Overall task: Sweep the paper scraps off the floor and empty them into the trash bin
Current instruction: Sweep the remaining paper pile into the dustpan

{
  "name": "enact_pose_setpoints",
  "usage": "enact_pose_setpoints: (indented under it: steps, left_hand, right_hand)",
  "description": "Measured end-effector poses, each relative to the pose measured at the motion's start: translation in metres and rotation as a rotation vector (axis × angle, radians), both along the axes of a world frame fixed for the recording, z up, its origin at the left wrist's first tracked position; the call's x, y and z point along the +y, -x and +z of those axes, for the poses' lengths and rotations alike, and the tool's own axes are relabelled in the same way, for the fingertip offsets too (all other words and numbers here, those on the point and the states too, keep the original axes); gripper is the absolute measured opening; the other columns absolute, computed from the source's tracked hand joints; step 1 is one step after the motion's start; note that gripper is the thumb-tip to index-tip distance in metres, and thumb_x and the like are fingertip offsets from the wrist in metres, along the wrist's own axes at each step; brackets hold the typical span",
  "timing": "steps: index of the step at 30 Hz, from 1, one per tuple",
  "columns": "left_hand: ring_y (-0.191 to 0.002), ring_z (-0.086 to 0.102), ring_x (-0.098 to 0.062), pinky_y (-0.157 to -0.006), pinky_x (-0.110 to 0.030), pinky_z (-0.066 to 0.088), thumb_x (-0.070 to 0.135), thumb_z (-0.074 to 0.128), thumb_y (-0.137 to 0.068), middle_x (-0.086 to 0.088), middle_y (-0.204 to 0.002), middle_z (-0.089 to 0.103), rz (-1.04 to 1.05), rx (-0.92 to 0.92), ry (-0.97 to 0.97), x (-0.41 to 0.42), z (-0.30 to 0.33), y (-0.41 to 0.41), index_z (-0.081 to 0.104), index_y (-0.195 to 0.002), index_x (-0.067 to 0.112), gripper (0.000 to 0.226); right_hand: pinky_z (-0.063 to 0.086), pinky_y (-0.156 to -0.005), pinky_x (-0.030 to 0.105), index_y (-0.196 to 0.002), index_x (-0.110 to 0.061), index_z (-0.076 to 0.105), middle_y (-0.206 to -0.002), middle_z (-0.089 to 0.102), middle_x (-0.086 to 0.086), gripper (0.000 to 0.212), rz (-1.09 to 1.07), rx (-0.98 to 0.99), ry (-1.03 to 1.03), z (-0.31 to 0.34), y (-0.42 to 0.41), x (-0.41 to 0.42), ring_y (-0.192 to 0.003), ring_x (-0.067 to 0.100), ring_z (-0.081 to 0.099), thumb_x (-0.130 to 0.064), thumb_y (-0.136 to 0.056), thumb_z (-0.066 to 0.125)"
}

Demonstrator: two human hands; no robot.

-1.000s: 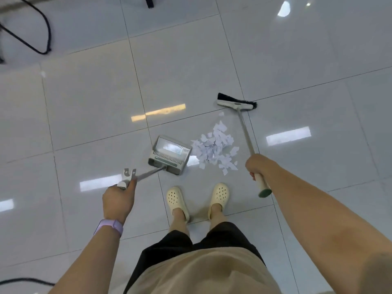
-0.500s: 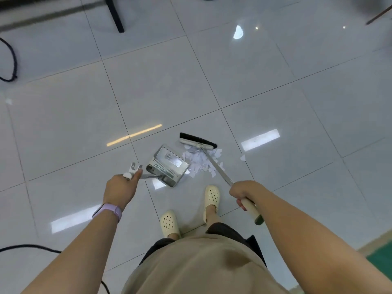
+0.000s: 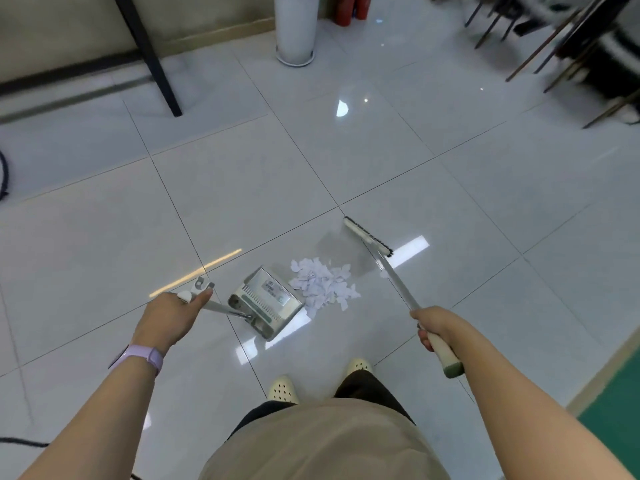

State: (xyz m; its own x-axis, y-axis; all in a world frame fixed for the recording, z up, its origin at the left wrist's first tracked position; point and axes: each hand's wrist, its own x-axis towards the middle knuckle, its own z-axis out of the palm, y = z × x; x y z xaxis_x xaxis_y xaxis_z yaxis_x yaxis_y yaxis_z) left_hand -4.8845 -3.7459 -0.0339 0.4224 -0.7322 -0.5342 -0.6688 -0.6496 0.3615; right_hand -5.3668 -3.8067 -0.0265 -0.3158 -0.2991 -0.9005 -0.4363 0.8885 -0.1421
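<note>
A pile of white paper scraps (image 3: 323, 284) lies on the glossy tiled floor just ahead of my feet. A silver dustpan (image 3: 265, 303) rests on the floor to the left of the pile, its mouth facing the scraps. My left hand (image 3: 166, 318) grips the top of the dustpan's long handle. My right hand (image 3: 434, 325) grips the cream handle of a broom. The broom head (image 3: 367, 235) with black bristles sits beyond and to the right of the pile, apart from it. One stray scrap (image 3: 383, 273) lies beside the broom shaft.
A white cylinder (image 3: 296, 29) stands at the far wall with red items beside it. A black table leg (image 3: 152, 57) slants at the upper left. Chair legs (image 3: 554, 46) crowd the upper right. A black cable (image 3: 3, 178) lies at the left edge, green flooring (image 3: 616, 420) at the lower right.
The broom head has swung from just behind the pile out to the right and farther away. The view has tilted up, showing the far wall. The dustpan stays beside the scraps.
</note>
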Motion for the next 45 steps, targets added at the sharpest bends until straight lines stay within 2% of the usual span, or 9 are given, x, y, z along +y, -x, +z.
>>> enact_pose_setpoints:
  steps: [4, 9, 14, 19, 23, 29, 35, 40, 45]
  left_hand:
    - [-0.061, 0.062, -0.031, -0.064, -0.036, 0.053, 0.074, 0.051, -0.085, -0.014, -0.058, 0.058, -0.005, -0.021, -0.054, 0.002, -0.01, -0.008, 0.055, -0.057, 0.004, 0.076]
    - [-0.062, 0.057, -0.025, -0.054, -0.032, 0.041, 0.074, 0.05, -0.085, -0.011, -0.059, 0.057, -0.083, -0.08, -0.091, -0.009, -0.027, 0.001, 0.054, -0.061, 0.005, 0.073]
    - [-0.065, 0.056, -0.025, -0.055, -0.032, 0.039, 0.076, 0.048, -0.085, -0.012, -0.062, 0.056, -0.127, -0.088, -0.119, -0.028, -0.047, 0.019, 0.055, -0.061, 0.004, 0.076]
    - [-0.061, 0.055, -0.024, -0.051, -0.03, 0.036, 0.08, 0.042, -0.082, -0.011, -0.059, 0.054, -0.227, -0.109, -0.12, -0.05, -0.052, 0.037, 0.053, -0.058, 0.006, 0.079]
    - [-0.059, 0.054, -0.022, -0.051, -0.031, 0.038, 0.083, 0.038, -0.08, -0.01, -0.058, 0.053, -0.297, -0.128, -0.124, -0.069, -0.051, 0.044, 0.058, -0.059, 0.004, 0.085]
    - [-0.057, 0.05, -0.026, -0.051, -0.031, 0.036, 0.069, 0.051, -0.088, -0.012, -0.057, 0.049, -0.326, -0.132, -0.109, -0.086, -0.044, 0.05, 0.048, -0.051, 0.004, 0.075]
    - [-0.061, 0.052, -0.028, -0.053, -0.032, 0.037, 0.071, 0.05, -0.088, -0.013, -0.06, 0.05, -0.304, -0.14, -0.086, -0.081, -0.049, 0.041, 0.048, -0.053, 0.006, 0.074]
    - [-0.067, 0.055, -0.031, -0.055, -0.032, 0.039, 0.072, 0.046, -0.089, -0.015, -0.065, 0.055, -0.295, -0.183, -0.077, -0.066, -0.052, 0.023, 0.051, -0.057, 0.007, 0.072]
    - [-0.064, 0.056, -0.027, -0.054, -0.031, 0.043, 0.083, 0.039, -0.083, -0.013, -0.064, 0.058, -0.297, -0.19, -0.096, -0.067, -0.061, 0.002, 0.06, -0.063, 0.003, 0.085]
  right_hand:
    - [0.041, -0.039, 0.022, -0.096, -0.002, 0.053, -0.046, 0.048, 0.005, 0.032, -0.047, 0.021, 0.045, 0.003, 0.016, -0.006, -0.037, 0.016, 0.042, -0.032, -0.099, 0.062]
    - [0.04, -0.039, 0.023, -0.116, -0.002, 0.05, -0.049, 0.047, 0.006, 0.033, -0.147, 0.036, 0.053, -0.021, 0.032, -0.017, -0.038, 0.017, 0.042, -0.03, -0.101, 0.058]
    - [0.042, -0.033, 0.019, -0.099, -0.009, 0.046, -0.064, 0.045, 0.007, 0.012, -0.406, -0.063, 0.009, -0.064, 0.02, -0.019, -0.04, 0.012, 0.042, -0.017, -0.105, 0.04]
    - [0.039, -0.032, 0.02, -0.098, -0.005, 0.048, -0.065, 0.045, 0.007, 0.01, -0.308, -0.094, -0.195, -0.085, -0.02, 0.011, -0.045, 0.013, 0.041, -0.012, -0.1, 0.041]
    - [0.044, -0.045, 0.026, -0.102, -0.004, 0.053, -0.068, 0.047, 0.007, 0.014, -0.264, -0.11, -0.27, -0.089, -0.043, 0.04, -0.05, 0.014, 0.044, -0.013, -0.098, 0.043]
    - [0.044, -0.04, 0.021, -0.114, -0.003, 0.044, -0.067, 0.046, 0.009, 0.019, -0.304, -0.242, -0.248, -0.09, -0.07, 0.034, -0.037, 0.015, 0.043, -0.011, -0.098, 0.036]
    - [0.042, -0.041, 0.023, -0.122, -0.007, 0.044, -0.054, 0.045, 0.003, 0.025, -0.181, -0.327, -0.298, -0.084, -0.115, 0.02, -0.038, 0.011, 0.041, -0.015, -0.1, 0.038]
    - [0.044, -0.051, 0.026, -0.134, -0.009, 0.043, -0.048, 0.049, 0.002, 0.037, -0.056, -0.361, -0.358, -0.087, -0.164, 0.029, -0.039, 0.012, 0.043, -0.02, -0.099, 0.038]
    - [0.041, -0.057, 0.028, -0.136, -0.007, 0.039, -0.046, 0.048, 0.0, 0.039, 0.076, -0.361, -0.349, -0.069, -0.193, 0.042, -0.043, 0.014, 0.043, -0.021, -0.1, 0.036]
